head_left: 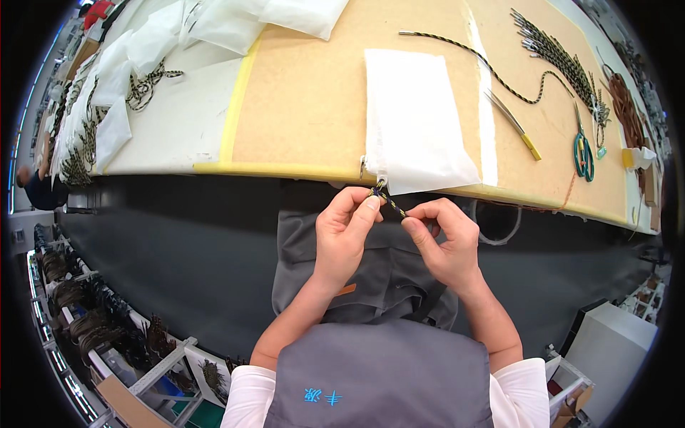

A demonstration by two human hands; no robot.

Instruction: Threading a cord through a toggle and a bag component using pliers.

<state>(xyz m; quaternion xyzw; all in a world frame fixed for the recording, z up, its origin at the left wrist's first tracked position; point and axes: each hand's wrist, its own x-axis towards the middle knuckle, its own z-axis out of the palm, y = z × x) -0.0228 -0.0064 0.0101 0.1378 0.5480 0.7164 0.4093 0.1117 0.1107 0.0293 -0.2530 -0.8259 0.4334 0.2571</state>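
Just off the table's front edge, a short dark cord with yellow flecks [391,203] stretches between my two hands. My left hand [342,235] pinches its upper end between thumb and fingers, where the cord bunches into a loop or knot. The other end is gripped between thumb and forefinger of my right hand [449,239], lower and to the right. A small metal ring [382,181] sits just above the left fingertips, at the bottom corner of a white pouch [414,121]. The pouch lies flat on the table and hangs slightly over its edge. How the cord meets the ring is partly hidden.
On the table [307,107], a loose patterned cord [499,80], tweezers [515,128] and teal-handled scissors [584,153] lie to the right, beside a bundle of cords [560,60]. More white pouches [228,25] with cords are at the left. A rack [164,367] stands behind left.
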